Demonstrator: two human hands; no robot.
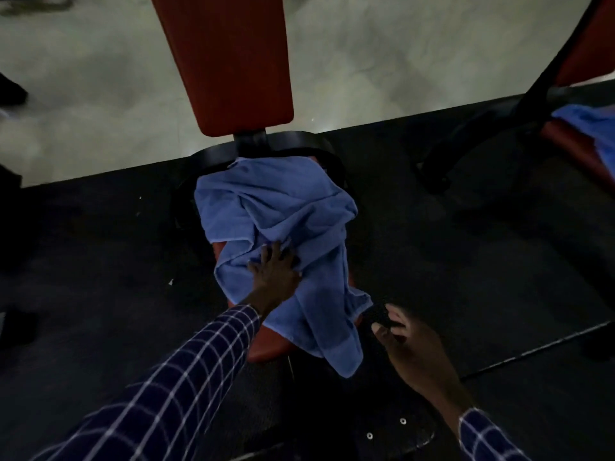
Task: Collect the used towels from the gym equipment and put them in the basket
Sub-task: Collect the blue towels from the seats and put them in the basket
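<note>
A crumpled blue towel (279, 224) lies over the red seat (266, 344) of a gym bench, one end hanging off the seat's near right edge. My left hand (274, 266) rests on the middle of the towel with fingers pressed into its folds. My right hand (404, 341) hovers just right of the hanging end, fingers apart and holding nothing. A second blue towel (589, 124) lies on another red bench at the right edge of view. No basket is in view.
The bench's red backrest (229, 61) rises behind the seat on a black frame (253, 144). Dark rubber matting (100, 244) covers the floor around me, with pale flooring (83, 94) beyond. A black metal footplate (392, 430) with bolts sits below the seat.
</note>
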